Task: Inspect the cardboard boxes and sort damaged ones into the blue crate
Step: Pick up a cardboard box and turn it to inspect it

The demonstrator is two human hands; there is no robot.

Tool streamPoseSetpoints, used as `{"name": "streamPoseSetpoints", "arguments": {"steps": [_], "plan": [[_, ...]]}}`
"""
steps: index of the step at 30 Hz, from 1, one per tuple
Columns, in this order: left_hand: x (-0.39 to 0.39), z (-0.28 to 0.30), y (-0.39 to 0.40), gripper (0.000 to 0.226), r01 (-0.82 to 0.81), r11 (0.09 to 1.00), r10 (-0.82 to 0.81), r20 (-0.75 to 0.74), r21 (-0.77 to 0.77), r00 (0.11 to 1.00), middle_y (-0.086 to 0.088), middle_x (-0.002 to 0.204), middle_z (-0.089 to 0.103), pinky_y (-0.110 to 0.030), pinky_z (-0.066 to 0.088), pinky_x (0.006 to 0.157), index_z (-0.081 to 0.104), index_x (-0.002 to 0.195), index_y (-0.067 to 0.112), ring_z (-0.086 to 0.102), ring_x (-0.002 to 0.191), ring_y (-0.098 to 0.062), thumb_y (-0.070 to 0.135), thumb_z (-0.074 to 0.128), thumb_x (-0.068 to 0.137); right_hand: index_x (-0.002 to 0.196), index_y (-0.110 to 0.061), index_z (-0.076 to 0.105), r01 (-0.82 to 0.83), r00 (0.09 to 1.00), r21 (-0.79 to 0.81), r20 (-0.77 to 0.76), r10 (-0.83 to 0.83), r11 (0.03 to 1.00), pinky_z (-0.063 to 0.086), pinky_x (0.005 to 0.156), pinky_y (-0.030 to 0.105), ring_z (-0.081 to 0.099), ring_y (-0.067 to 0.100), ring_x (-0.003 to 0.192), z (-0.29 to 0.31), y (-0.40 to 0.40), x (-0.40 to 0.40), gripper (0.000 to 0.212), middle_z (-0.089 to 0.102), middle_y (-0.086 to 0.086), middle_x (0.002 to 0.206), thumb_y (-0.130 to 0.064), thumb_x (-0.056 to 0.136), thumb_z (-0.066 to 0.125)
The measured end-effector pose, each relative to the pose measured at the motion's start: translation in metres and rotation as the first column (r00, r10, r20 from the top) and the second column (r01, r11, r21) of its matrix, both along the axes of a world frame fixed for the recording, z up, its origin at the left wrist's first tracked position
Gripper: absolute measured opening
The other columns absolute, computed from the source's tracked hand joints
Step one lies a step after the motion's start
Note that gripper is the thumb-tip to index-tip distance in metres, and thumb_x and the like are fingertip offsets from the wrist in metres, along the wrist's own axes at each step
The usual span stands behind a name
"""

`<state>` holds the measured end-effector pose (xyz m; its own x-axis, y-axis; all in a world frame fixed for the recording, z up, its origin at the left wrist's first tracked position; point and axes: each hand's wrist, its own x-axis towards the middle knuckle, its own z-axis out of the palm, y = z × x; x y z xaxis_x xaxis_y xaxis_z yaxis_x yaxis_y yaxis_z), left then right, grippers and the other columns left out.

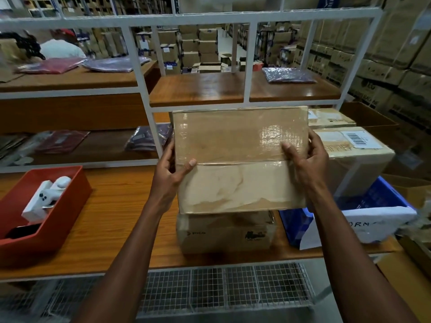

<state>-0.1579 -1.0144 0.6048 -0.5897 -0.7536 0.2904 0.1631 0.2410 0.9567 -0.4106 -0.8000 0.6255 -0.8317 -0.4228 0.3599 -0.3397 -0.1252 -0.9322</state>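
I hold a flat cardboard box [238, 155] up in front of me, its taped face toward the camera. Glossy clear tape covers its upper half; its lower half looks scuffed and creased. My left hand [171, 173] grips the box's left edge with the thumb on the front. At the right edge my right hand [307, 157] grips it, thumb on the tape. Below it a second cardboard box [224, 234] printed "PICO" lies on the wooden table [105, 229]. The blue crate [300, 224] stands at the right with a white paper label draped over its front.
A red bin [58, 224] with a white device stands on the table's left. More cardboard boxes [359, 150] sit behind the blue crate. A white metal shelf frame [149, 108] with bagged garments rises behind the table. A person in white sits far left behind the shelves.
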Motion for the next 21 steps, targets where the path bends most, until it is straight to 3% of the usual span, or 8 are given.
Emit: {"name": "streamPoseSetpoints", "arguments": {"steps": [3,7,10,13,15,19,21], "plan": [[0.0,0.0,0.0,0.085,-0.014,1.0,0.014,0.013,-0.008,1.0,0.005,0.147,0.062,-0.051,0.057,0.105,0.038,0.162,0.033,0.063,0.131,-0.017,0.035,0.081,0.088,0.152,-0.023,0.048,-0.01,1.0,0.037,0.012,0.009,0.999,0.06,0.094,0.032,0.064,0.016,0.124,0.003,0.0,0.001,0.067,0.062,0.001,0.141,-0.031,0.092,0.079],[0.0,0.008,0.005,0.087,0.008,1.0,-0.008,-0.006,-0.013,1.0,0.001,0.153,0.057,-0.049,0.057,0.105,0.036,0.163,0.033,0.06,0.136,-0.023,0.047,0.076,0.088,0.144,-0.022,0.057,0.009,0.999,0.047,0.045,-0.011,0.999,0.06,0.095,0.038,0.066,0.016,0.117,0.002,0.001,0.002,0.057,0.066,-0.002,0.131,-0.039,0.093,0.076],[0.006,0.015,0.009,0.096,0.192,0.981,-0.193,-0.055,-0.02,0.98,-0.005,0.167,0.039,-0.056,0.047,0.112,0.024,0.166,0.036,0.046,0.148,-0.032,0.055,0.076,0.088,0.142,-0.023,0.052,0.037,0.986,0.041,0.161,-0.043,0.998,0.061,0.093,0.044,0.069,0.021,0.112,0.001,0.003,0.002,0.062,0.066,0.003,0.132,-0.041,0.09,0.079],[0.007,0.015,0.005,0.102,0.236,0.968,-0.231,0.066,-0.09,0.971,-0.001,0.173,0.027,-0.07,0.029,0.12,0.017,0.165,0.049,0.031,0.155,-0.037,0.066,0.076,0.083,0.135,-0.025,0.051,0.058,0.973,0.033,0.224,-0.064,0.998,0.061,0.09,0.042,0.071,0.023,0.109,0.003,0.006,0.001,0.06,0.068,0.005,0.129,-0.041,0.087,0.082],[0.006,0.016,0.004,0.102,0.218,0.972,-0.205,0.134,-0.091,0.97,0.003,0.17,0.032,-0.072,0.027,0.119,0.015,0.162,0.056,0.033,0.154,-0.036,0.066,0.077,0.082,0.128,-0.031,0.053,0.066,0.973,0.03,0.218,-0.071,0.997,0.06,0.094,0.046,0.072,0.022,0.108,0.005,0.007,0.002,0.054,0.071,0.004,0.125,-0.041,0.085,0.085],[0.006,0.015,0.009,0.102,0.222,0.972,-0.215,0.093,-0.076,0.972,0.005,0.166,0.04,-0.051,0.049,0.114,0.014,0.166,0.047,0.049,0.146,-0.021,0.043,0.074,0.084,0.141,-0.032,0.055,0.023,0.984,0.043,0.176,-0.03,0.999,0.058,0.099,0.045,0.068,0.018,0.115,0.005,0.011,0.003,0.059,0.068,-0.001,0.133,-0.039,0.089,0.081],[0.006,0.013,0.009,0.102,0.198,0.975,-0.189,0.092,-0.097,0.978,0.009,0.166,0.039,-0.044,0.052,0.111,0.017,0.165,0.047,0.05,0.145,-0.013,0.038,0.077,0.084,0.137,-0.034,0.06,0.001,0.989,0.021,0.148,-0.004,1.0,0.058,0.101,0.042,0.067,0.012,0.115,0.006,0.014,0.004,0.049,0.069,-0.007,0.129,-0.035,0.091,0.079]]}}
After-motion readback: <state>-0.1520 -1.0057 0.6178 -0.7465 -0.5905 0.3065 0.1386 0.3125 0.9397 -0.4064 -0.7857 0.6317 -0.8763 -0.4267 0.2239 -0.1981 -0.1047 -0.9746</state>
